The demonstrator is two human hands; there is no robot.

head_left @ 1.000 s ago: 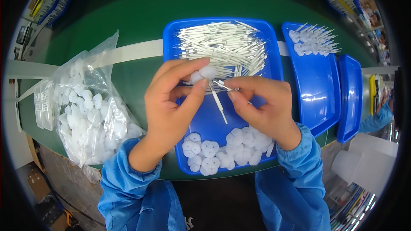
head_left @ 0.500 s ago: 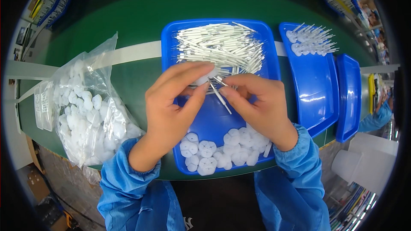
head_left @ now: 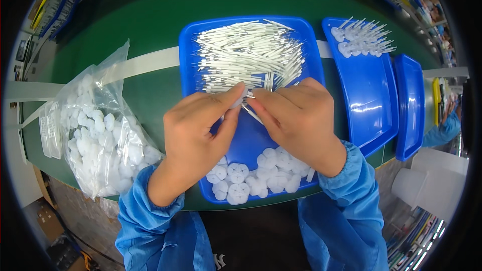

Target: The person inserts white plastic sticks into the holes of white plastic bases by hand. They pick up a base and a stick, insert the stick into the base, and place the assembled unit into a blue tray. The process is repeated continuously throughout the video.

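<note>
Over the middle blue tray (head_left: 184,65), my left hand (head_left: 196,123) pinches a white plastic disc (head_left: 239,100), mostly hidden by thumb and forefinger. My right hand (head_left: 301,115) has its fingers closed on thin white rods with metal ends (head_left: 252,114), pressed against the disc. How many rods it holds is hidden. Both hands' fingertips almost meet. A heap of similar white rods (head_left: 241,50) fills the tray's far half. Several loose white petal-shaped discs (head_left: 238,193) lie along its near edge.
A clear plastic bag of white discs (head_left: 100,135) lies at left. To the right, a second blue tray (head_left: 369,115) carries discs with rods standing in them (head_left: 364,37). Beside it is a narrow blue tray (head_left: 409,110). A white bin (head_left: 432,185) stands lower right; another person's sleeve (head_left: 444,133) shows beyond.
My hands have drawn closer together, and my right hand has turned over the rods, covering more of them. The disc in my left hand is now more hidden.
</note>
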